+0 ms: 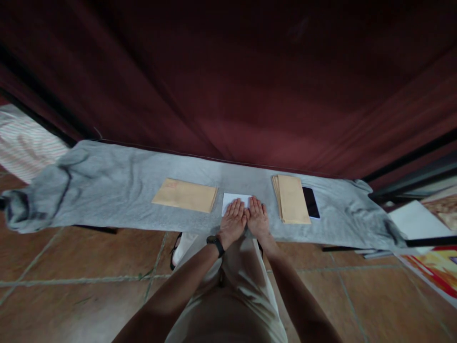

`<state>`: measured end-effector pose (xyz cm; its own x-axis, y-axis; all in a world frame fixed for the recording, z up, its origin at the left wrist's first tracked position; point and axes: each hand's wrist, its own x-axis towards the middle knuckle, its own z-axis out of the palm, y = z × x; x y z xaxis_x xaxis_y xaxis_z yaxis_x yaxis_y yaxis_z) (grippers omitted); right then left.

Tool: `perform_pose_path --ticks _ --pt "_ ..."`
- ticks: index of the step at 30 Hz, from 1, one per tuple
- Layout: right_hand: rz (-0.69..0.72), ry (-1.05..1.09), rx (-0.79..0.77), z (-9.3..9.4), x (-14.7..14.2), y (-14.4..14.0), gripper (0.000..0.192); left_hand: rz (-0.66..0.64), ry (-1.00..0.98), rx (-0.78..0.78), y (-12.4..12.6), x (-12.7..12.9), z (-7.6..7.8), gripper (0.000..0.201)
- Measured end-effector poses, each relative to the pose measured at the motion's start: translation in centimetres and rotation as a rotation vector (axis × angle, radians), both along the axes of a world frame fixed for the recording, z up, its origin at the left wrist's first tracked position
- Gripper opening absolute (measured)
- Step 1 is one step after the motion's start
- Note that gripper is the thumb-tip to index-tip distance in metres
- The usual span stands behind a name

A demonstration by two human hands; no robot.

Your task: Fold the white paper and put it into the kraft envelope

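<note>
A white sheet of paper (230, 197) lies on the grey cloth in front of me, partly covered by my hands. My left hand (233, 220), with a dark band on its wrist, rests flat on the paper, fingers stretched forward. Beside it, my right hand (257, 216) also lies flat at the paper's right part, its fingers out straight. The two hands touch or nearly touch at the thumbs. To the left is a stack of brown envelopes (185, 194). Another stack of brown envelopes (293, 199) lies to the right, fanned slightly at its left edge.
A dark-screened phone or tablet (311, 202) sits partly under the right envelopes. Grey cloth (117, 190) covers the long narrow bench. A dark red curtain (228, 95) hangs behind it. Tiled floor (89, 267) lies below, with a printed colourful board (437, 267) at right.
</note>
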<state>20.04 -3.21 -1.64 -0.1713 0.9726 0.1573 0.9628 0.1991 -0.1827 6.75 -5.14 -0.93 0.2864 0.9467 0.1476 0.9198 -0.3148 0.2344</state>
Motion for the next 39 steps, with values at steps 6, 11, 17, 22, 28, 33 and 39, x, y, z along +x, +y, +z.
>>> perform_pose_path --ticks 6,11,17,22,28,33,39 --pt "0.0 0.005 0.042 -0.3 0.1 0.0 0.056 0.004 -0.004 0.068 -1.5 -2.6 -0.3 0.065" --pt "0.004 0.02 0.058 -0.3 0.0 0.1 0.056 0.014 0.007 0.081 -2.4 -3.7 -0.2 0.068" --pt "0.119 0.025 0.027 0.7 -2.0 0.7 0.052 0.011 -0.002 0.063 -2.4 -3.6 0.3 0.063" --pt "0.206 -0.011 0.012 0.7 -2.8 0.5 0.049 -0.002 0.004 0.036 -2.3 -3.6 0.2 0.062" --pt "0.137 -0.025 0.051 0.1 -1.9 -0.1 0.05 -0.01 0.004 0.055 -2.2 -3.8 0.3 0.059" --pt "0.104 -0.03 0.033 0.0 -1.9 -0.1 0.051 0.051 0.031 -0.009 -0.6 -2.9 0.8 0.059" --pt "0.1 -0.04 0.012 0.0 -2.0 -0.1 0.051 0.028 0.044 -0.055 1.0 -2.5 0.8 0.061"
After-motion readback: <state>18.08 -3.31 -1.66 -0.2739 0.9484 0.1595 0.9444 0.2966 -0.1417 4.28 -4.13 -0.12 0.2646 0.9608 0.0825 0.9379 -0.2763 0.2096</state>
